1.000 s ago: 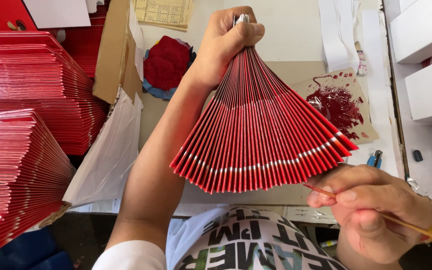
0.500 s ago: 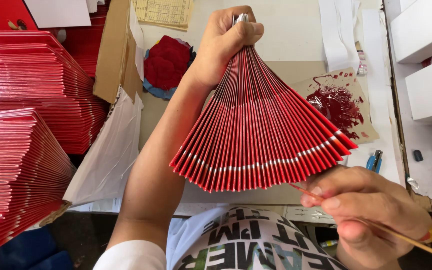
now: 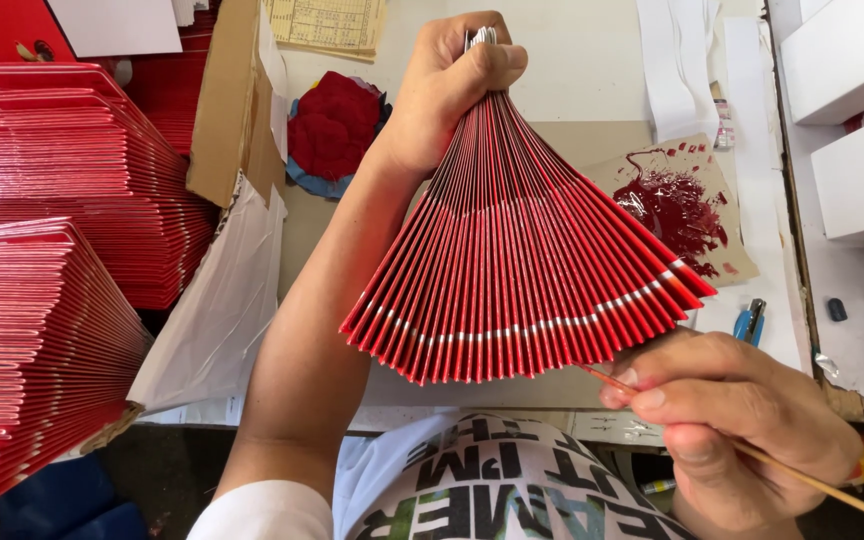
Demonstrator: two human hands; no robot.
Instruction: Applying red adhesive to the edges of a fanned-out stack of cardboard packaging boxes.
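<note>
My left hand (image 3: 447,85) grips the pivot end of a red folding fan (image 3: 522,270), held half spread with its ribs pointing down toward me. A thin silver line runs across the ribs near their lower ends. My right hand (image 3: 727,410) sits just below the fan's lower right edge and pinches a thin wooden brush stick (image 3: 812,480). The stick's reddish tip touches the bottom edge of the fan's right-hand ribs. The rest of the stick runs out to the lower right.
Tall stacks of folded red fans (image 3: 42,300) fill the left side. A cardboard piece smeared with red paint (image 3: 677,205) lies on the table (image 3: 592,70) at right, with a red cloth pad (image 3: 337,125) behind, white boxes (image 3: 857,120) far right and a blue clip (image 3: 750,322).
My right hand and the brush stick have shifted slightly along the fan's lower right edge. My left hand keeps the fan in the same place.
</note>
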